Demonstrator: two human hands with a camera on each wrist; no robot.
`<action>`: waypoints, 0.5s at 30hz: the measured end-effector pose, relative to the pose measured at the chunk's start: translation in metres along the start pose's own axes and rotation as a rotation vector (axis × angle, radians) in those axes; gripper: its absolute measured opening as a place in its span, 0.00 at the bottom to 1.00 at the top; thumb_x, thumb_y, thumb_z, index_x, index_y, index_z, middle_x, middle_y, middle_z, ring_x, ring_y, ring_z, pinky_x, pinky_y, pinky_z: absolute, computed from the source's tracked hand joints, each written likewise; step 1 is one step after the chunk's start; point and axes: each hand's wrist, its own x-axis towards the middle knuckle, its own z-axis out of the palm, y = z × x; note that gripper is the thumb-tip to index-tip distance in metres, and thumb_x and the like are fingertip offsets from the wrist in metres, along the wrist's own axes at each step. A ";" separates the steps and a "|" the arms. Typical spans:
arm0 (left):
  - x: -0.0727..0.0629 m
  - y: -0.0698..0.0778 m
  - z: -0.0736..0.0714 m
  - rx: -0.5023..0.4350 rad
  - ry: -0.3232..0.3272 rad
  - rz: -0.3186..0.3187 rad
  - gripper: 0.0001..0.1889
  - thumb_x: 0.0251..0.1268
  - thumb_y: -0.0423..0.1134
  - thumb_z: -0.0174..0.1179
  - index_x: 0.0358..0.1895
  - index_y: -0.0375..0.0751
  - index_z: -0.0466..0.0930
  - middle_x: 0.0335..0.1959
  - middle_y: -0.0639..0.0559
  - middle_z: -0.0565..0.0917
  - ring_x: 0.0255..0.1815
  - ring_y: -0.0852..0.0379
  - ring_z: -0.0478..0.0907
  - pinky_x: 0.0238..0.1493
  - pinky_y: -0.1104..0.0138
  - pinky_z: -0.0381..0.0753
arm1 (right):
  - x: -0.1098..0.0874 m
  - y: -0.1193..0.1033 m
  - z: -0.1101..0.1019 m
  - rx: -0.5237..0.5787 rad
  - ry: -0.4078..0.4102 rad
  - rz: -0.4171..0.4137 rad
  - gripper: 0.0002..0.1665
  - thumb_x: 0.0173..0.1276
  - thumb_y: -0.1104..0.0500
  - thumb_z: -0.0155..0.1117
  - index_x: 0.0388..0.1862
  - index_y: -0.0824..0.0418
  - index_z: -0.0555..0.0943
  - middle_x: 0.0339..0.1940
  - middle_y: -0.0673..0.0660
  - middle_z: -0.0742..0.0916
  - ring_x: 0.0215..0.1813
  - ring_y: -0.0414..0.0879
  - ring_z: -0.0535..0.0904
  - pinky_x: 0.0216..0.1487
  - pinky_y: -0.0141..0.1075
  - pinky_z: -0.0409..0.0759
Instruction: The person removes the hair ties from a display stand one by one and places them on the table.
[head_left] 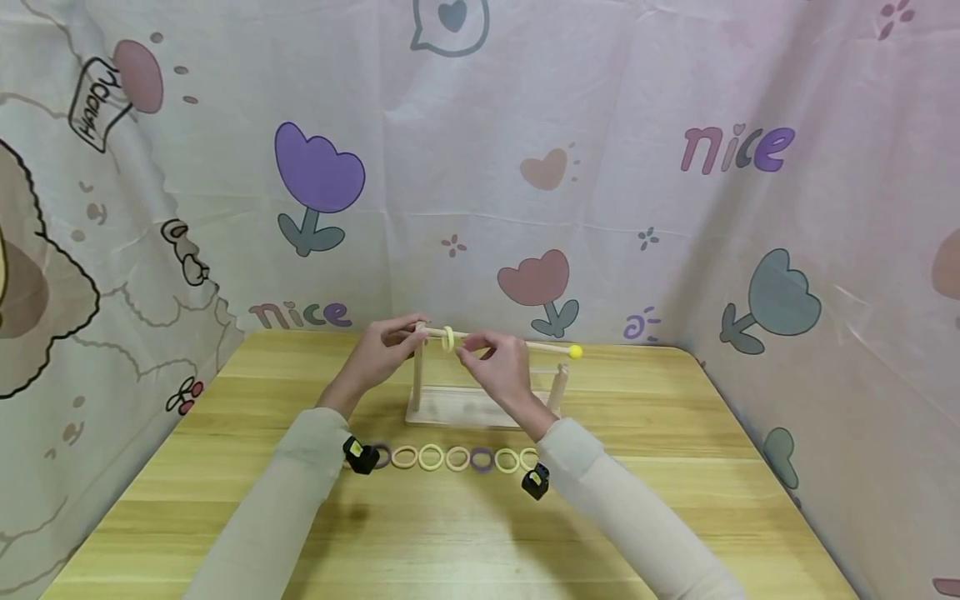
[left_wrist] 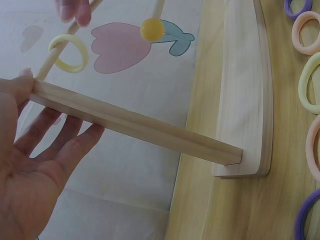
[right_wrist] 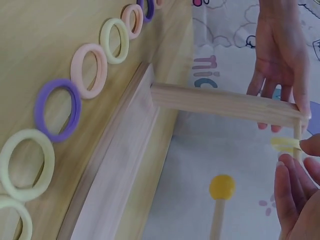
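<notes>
My left hand (head_left: 381, 354) grips the top of the left post (left_wrist: 135, 122) of a wooden stand, thumb at the end and fingers behind. From that post a thin rod (head_left: 510, 342) reaches right to a yellow ball (head_left: 575, 352). A pale yellow ring (left_wrist: 84, 54) hangs on the rod near the post. My right hand (head_left: 498, 367) is just right of the ring, fingers loosely bent around the rod. In the left wrist view its fingertips (left_wrist: 75, 10) look apart from the ring, while the right wrist view shows the thumb overlapping it.
A row of yellow, pink and purple rings (head_left: 482, 448) lies on the table in front of the stand's base (head_left: 457, 407). The right post (head_left: 557, 388) bears another rod, with a yellow ball (right_wrist: 221, 187) at its free end. A printed curtain (head_left: 450, 167) hangs behind the table.
</notes>
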 end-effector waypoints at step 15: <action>0.000 0.001 0.000 -0.019 -0.005 -0.005 0.21 0.78 0.49 0.59 0.67 0.46 0.80 0.59 0.37 0.83 0.62 0.40 0.83 0.62 0.55 0.86 | 0.001 -0.004 0.019 -0.039 0.075 0.004 0.10 0.59 0.59 0.79 0.37 0.63 0.89 0.27 0.57 0.93 0.19 0.45 0.84 0.18 0.24 0.74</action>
